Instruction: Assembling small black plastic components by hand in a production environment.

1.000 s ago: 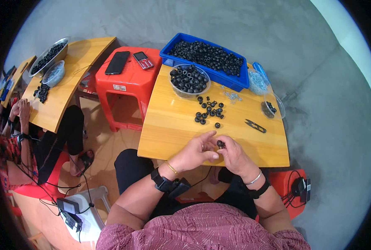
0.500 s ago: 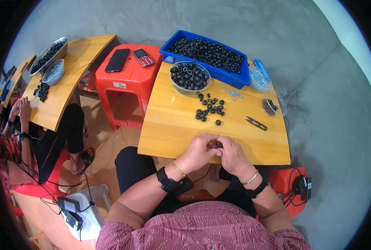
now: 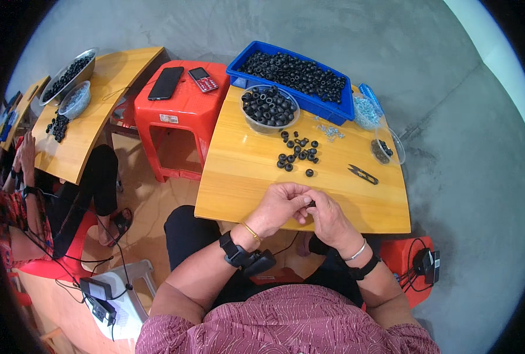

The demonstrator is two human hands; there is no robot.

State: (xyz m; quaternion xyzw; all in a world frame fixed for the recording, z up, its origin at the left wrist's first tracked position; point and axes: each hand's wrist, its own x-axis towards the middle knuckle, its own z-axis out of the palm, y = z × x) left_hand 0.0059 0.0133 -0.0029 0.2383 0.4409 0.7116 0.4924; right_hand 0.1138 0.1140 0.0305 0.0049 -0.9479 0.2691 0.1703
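Close to the near edge of the yellow wooden table, my left hand [image 3: 284, 205] and my right hand [image 3: 330, 219] meet with fingers pinched together. Between their fingertips a small black bead-like piece [image 3: 311, 204] shows in part; the fingers cover the rest. Just beyond the hands lie several loose round black pieces [image 3: 298, 154], some with a visible hole. Thread snips [image 3: 363, 174] with dark handles rest to the right of them. Behind the loose pieces stands a clear round tub [image 3: 269, 110] heaped with more black pieces.
A blue tray [image 3: 348, 109] of black pieces spans the table's far edge. Small clear bits [image 3: 331, 132] lie before it, near a tub of pale blue bits [image 3: 366, 112]. A red stool [image 3: 177, 109] holds two phones. At left, another person's hands [image 3: 24, 156] are at a second table.
My left hand's fingers have shifted slightly upward and closed around the black piece, which is now more hidden. The other person's hands have moved a little.
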